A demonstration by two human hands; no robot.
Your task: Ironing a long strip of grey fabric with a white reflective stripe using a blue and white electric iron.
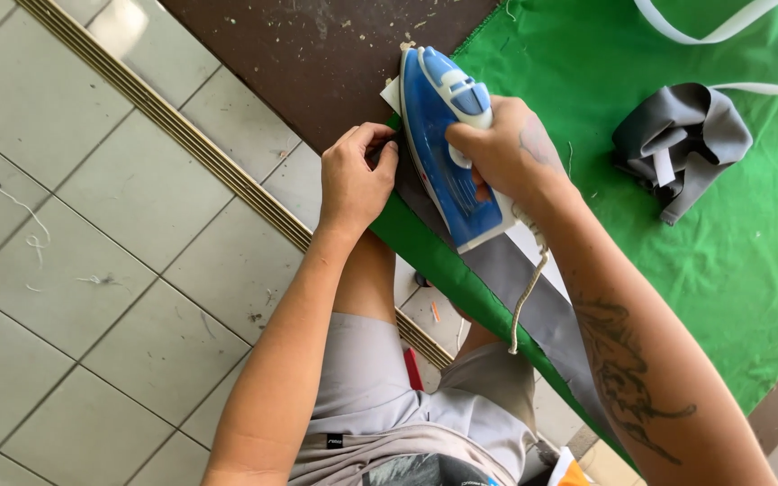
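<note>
Pressing is under way: the right hand [508, 148], fingers wrapped around the handle, holds the blue iron [443, 153] on the grey strip [533, 297] at the counter's near-left edge, over green cloth [722, 252]. The left hand [356, 180], fingers curled, pins the strip's end. Any further stroke, I judge, calls for the strip held taut.

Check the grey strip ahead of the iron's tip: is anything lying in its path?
The left hand pinches the grey strip beside the tip of the blue iron, which the right hand grips. Ahead lie only small scraps on the brown board. The crumpled grey cloth lies off to the side.
</note>
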